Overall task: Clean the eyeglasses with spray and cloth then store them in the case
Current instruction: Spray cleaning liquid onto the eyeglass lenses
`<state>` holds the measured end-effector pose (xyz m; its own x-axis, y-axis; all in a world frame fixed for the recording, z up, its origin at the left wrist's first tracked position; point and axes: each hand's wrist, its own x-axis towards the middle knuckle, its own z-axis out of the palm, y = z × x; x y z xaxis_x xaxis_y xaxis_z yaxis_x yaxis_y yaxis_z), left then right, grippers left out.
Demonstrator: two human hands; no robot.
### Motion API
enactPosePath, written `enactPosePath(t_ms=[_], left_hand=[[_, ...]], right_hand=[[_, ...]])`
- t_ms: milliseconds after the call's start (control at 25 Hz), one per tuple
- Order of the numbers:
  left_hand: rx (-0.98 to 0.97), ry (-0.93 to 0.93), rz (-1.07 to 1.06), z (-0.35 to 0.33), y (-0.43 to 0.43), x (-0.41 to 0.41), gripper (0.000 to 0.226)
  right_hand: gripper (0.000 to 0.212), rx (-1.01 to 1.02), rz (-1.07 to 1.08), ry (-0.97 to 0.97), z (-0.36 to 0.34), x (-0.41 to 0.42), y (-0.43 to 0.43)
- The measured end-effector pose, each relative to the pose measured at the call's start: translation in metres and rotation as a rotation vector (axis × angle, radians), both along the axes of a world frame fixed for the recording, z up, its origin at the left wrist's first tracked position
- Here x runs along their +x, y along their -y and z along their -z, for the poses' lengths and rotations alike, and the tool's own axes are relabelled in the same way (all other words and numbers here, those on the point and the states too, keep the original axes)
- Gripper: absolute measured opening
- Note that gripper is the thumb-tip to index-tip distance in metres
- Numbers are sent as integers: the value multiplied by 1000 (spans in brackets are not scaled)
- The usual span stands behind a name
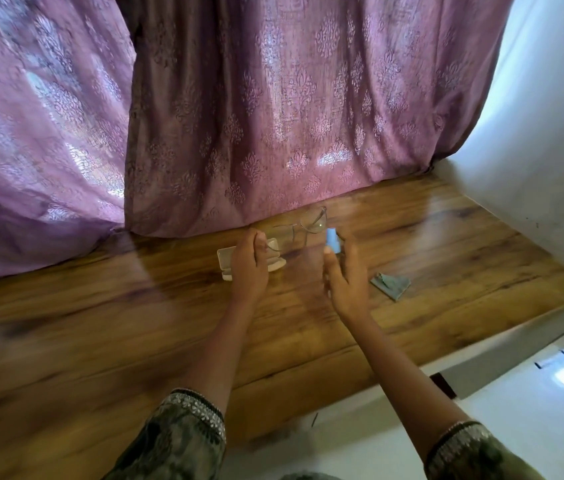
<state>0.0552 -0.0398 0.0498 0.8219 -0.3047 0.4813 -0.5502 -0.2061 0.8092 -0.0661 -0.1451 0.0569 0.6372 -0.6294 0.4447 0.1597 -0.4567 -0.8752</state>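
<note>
- The left hand point(249, 263) is raised over the table, its fingers curled, pinching one temple arm of a pair of thin metal-framed eyeglasses with clear lenses point(313, 221).
- The eyeglasses are held in the air, lenses pointing far and right, just left of the bottle.
- The right hand point(346, 280) grips a small light-blue plastic spray bottle point(332, 240) upright, thumb on its near side and fingers wrapped behind it.
- One white hard-shell case with rounded corners point(224, 260) lies on the table under and behind the left hand, partly hidden by it.
- One crumpled grey-blue cleaning cloth point(390, 284) lies flat on the table, right of the right hand and apart from it.
- Both forearms come from two dark patterned sleeves with sparkly beaded cuffs point(183, 434).
- The brown wood-grain table top point(100, 306) is glossy with plank-like seams and has a white near edge.
- Two mauve curtain panels with a woven damask motif point(256, 116) hang along the far side, their hems touching the table.
- A plain white wall point(550, 116) stands to the right.
</note>
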Motion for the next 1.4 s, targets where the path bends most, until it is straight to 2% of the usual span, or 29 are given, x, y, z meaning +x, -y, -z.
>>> enactPosePath(t_ms=[80,160,360,520,600,760,880,1080,1240,1400], left_hand=[[-9,19,20,-1,-5,-3,26],[-15,34,51,-2,-9,-8,27],[-65,69,72,-8,-23,-17,39],[-96,65,86,-10,-29,-22,40],[-102,52,87,-8,-31,-21,39],[-110,39,84,-6,-37,-20,52],[-104,59,85,-9,-39,-22,49],[-106,17,87,-8,-43,-19,39],[-107,44,95,-13,-46,-23,38],[-104,36,84,-14,-48,-22,47]], right_hand=[[43,-147,-109,-24,-14,-4,-16],[43,-252,-127,-70,-23,-5,-27],[39,-321,-72,-61,-34,-4,-43],[63,-442,-40,-138,-33,-1,-51],[61,-435,0,-195,-32,0,-53],[60,-407,4,-248,-32,1,-58],[66,-435,-24,-261,-33,1,-63],[61,-431,-14,-284,-32,-2,-68],[63,-462,-32,-298,-31,1,-69],[62,-451,-18,-269,-30,2,-69]])
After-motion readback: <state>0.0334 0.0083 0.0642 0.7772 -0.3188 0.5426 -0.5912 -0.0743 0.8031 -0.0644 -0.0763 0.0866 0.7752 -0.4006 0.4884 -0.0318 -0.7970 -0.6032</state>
